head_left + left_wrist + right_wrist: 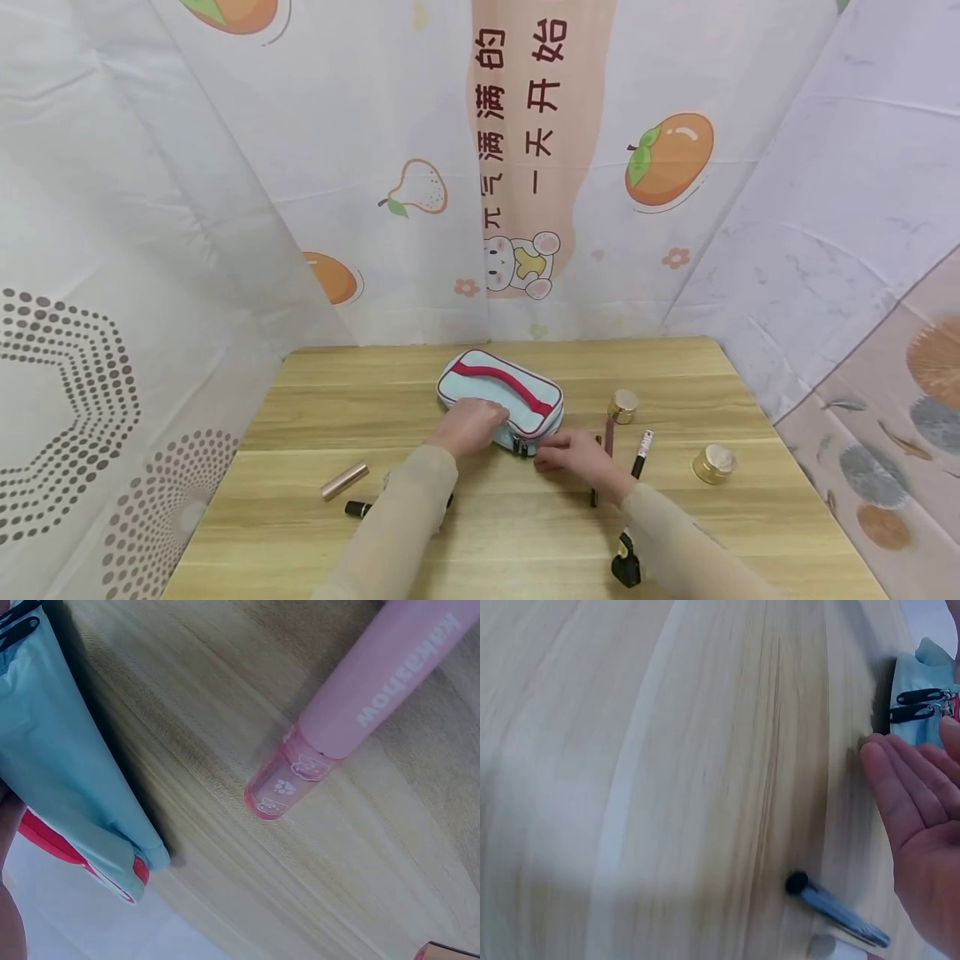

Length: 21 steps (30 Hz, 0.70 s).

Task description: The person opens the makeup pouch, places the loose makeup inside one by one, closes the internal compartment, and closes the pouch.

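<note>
A light blue cosmetic bag [480, 385] with dark red piping and a red strap handle [504, 385] rests on the wooden table. Its two black zipper pulls [915, 705] hang at the front, and the zip looks closed there. My left hand [471, 425] grips the bag's front left edge; in the left wrist view only a sliver of it shows beside the bag [82, 750]. At the front right corner is my right hand [581, 458], its fingers [904, 784] extended and close against the bag, just beside the pulls.
To the left lie a rose-gold tube [345, 481], a black-ended item [358, 508] partly under the left sleeve and a pink kakashow tube [360, 697]. On the right are two gold-lidded jars [623, 406], slim pencils [596, 483], a black pen [642, 454] and a black object [626, 567].
</note>
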Available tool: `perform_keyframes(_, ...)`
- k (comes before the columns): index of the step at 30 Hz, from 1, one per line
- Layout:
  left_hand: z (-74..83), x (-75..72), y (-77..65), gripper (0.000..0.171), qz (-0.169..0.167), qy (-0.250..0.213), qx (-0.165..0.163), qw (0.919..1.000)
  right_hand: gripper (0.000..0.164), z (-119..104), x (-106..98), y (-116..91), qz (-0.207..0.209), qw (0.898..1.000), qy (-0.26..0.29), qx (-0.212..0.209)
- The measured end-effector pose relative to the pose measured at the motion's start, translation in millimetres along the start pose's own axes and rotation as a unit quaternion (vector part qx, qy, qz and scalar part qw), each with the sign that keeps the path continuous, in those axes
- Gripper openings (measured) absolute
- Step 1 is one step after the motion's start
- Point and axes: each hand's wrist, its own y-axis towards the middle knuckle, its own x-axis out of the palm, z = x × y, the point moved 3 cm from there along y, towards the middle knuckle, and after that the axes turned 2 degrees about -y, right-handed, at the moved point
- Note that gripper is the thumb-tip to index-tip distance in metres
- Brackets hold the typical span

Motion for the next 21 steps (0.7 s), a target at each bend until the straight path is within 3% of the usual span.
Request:
perform_keyframes(10, -2.3, 0.0, -1.1, 0.012, 0.0, -0.006, -0.001, 1.0, 0.033, -3.1, 10.2, 5.2, -0.005, 0.994, 0.098, 0.044)
perform_keyframes(17, -4.1, -0.1, -2.3, 0.014, 0.003, -0.001, 0.004, 1.0, 0.037, 0.2, 14.0, 7.2, -0.027, 0.977, 0.198, 0.075)
perform_keyframes(21, -4.9, -0.3, -3.1, 0.014, 0.001, -0.005, 0.006, 1.0, 0.035, 0.8, 16.6, 7.3, -0.036, 0.969, 0.227, 0.09)
